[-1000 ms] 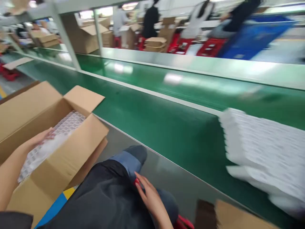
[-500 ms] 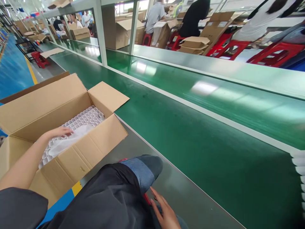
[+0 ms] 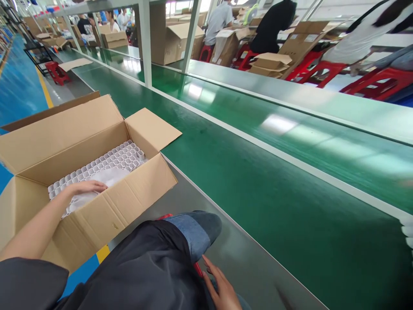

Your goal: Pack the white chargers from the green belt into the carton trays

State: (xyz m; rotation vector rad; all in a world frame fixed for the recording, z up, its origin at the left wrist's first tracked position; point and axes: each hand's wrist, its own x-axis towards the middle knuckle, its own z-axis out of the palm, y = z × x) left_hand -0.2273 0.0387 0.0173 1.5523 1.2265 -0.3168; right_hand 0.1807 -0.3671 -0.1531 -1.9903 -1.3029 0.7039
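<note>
Inside an open cardboard box at the left, many small white open-ended tubes stand packed in rows. A thin translucent white plastic sheet lies over part of them. My left hand reaches into the box and rests on this sheet, palm down, fingers stretched out and not closed round anything visible. Beside my denim-clad knee, my right hand is low at the bottom, thumb and fingers apart, holding nothing. A bit of red stool shows next to its fingertips.
A green conveyor belt runs along my right, with a metal ledge on my side. More white pieces stand at the far right edge. Across the line, people sit on red stools among cardboard boxes. A post rises between belts.
My left hand has moved slightly right and down onto the plastic sheet, which is shifted and bunched beneath it. The view has turned a little left. My right hand stays by my knee.
</note>
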